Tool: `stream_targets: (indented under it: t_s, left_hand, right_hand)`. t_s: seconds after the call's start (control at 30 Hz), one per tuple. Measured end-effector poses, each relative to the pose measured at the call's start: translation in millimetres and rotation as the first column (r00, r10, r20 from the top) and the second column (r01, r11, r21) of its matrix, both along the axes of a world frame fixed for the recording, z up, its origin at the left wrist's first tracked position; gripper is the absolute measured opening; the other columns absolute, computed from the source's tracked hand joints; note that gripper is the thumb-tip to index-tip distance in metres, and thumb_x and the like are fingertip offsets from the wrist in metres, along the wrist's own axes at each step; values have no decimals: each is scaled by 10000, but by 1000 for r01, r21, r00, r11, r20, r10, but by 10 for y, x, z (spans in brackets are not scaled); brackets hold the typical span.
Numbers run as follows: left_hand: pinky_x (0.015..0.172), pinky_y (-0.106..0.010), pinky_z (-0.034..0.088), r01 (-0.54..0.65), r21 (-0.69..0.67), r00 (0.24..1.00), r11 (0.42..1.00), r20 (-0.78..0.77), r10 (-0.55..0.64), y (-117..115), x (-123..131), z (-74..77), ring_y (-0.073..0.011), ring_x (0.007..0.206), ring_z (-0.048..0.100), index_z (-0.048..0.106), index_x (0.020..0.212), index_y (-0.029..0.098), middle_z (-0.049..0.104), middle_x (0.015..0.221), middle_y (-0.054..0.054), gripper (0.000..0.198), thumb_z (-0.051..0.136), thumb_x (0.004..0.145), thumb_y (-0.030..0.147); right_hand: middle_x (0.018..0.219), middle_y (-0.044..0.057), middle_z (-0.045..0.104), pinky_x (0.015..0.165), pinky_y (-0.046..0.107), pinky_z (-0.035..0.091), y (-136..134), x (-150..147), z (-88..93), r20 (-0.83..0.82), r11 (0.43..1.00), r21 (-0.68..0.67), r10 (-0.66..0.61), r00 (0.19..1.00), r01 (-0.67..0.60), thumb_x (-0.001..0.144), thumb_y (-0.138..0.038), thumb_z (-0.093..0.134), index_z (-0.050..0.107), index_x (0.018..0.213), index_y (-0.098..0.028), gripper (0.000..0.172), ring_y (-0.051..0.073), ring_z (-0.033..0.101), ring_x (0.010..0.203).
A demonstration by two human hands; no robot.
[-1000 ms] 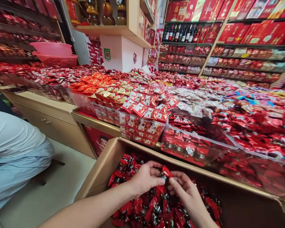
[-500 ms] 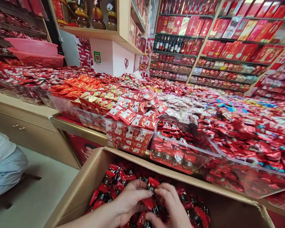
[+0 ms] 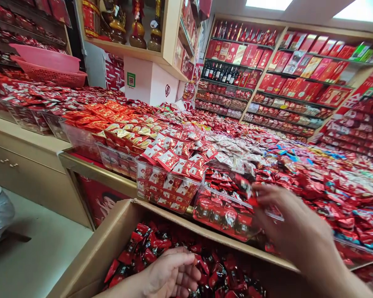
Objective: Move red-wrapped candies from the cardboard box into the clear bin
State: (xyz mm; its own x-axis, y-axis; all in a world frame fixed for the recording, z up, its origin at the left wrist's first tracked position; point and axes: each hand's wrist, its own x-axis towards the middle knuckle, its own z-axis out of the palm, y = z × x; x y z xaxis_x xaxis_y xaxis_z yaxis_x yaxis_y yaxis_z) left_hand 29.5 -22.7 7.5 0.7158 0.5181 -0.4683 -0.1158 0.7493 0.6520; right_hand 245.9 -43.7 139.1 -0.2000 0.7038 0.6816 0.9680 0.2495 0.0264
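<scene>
A red-and-black wrapped candy (image 3: 247, 189) is pinched in the fingers of my right hand (image 3: 290, 223), which is raised beside a clear plastic bin (image 3: 226, 215). That bin holds similar red-and-black packets, stacked in rows at its front wall. Lower down, my left hand (image 3: 174, 271) rests inside a cardboard box (image 3: 170, 221), palm turned sideways with fingers loosely curled and apart; I see nothing in it. Beneath it lies a heap of loose wrapped candies (image 3: 151, 240) of the same red and black kind.
Several bins line the counter, among them one with red-and-white packets (image 3: 169, 182). Pink plastic baskets (image 3: 49, 68) sit at the back left. A person's clothed leg (image 3: 0, 215) shows at the left edge. Shelves of red boxes and bottles (image 3: 224, 72) stand behind.
My right hand has moved up and right, out of the box, carrying a candy to the bin. My left hand has stayed low in the box, its fingers now loosened. The view has tilted up slightly.
</scene>
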Motion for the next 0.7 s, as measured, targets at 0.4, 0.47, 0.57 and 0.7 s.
stream_targets:
  t_s: [0.4, 0.47, 0.57, 0.7]
  left_hand:
    - [495, -183, 288, -27, 57, 997, 998, -66, 30, 32, 64, -188, -78, 449, 504, 495, 625, 141, 602, 525, -24, 242, 628, 454, 250]
    - [492, -182, 276, -20, 71, 997, 997, -74, 25, 23, 84, -210, -77, 464, 502, 512, 602, 139, 591, 515, -11, 233, 638, 432, 236]
    - [495, -185, 267, 29, 139, 991, 990, -134, -10, 8, 117, -278, -55, 459, 459, 538, 571, 141, 561, 517, 27, 240, 682, 400, 226]
    - [523, -197, 276, 128, 189, 977, 974, -194, -91, 1, 141, -387, -42, 461, 414, 541, 551, 152, 527, 519, 54, 360, 746, 310, 323]
  right_hand:
    - [792, 107, 610, 623, 236, 336, 1326, 521, -220, 444, 807, -451, -166, 880, 380, 687, -21, 389, 554, 771, -112, 206, 177, 552, 779]
    - [797, 104, 617, 630, 232, 336, 1327, 544, -245, 453, 801, -467, -146, 880, 374, 675, -11, 388, 560, 770, -112, 222, 174, 555, 784]
    - [774, 109, 628, 616, 239, 338, 1309, 572, -282, 474, 783, -496, -118, 873, 375, 664, -20, 391, 580, 728, -115, 222, 179, 565, 751]
    - [740, 125, 636, 602, 255, 342, 1285, 590, -340, 496, 761, -525, -89, 864, 380, 638, -42, 403, 596, 642, -123, 210, 197, 572, 722]
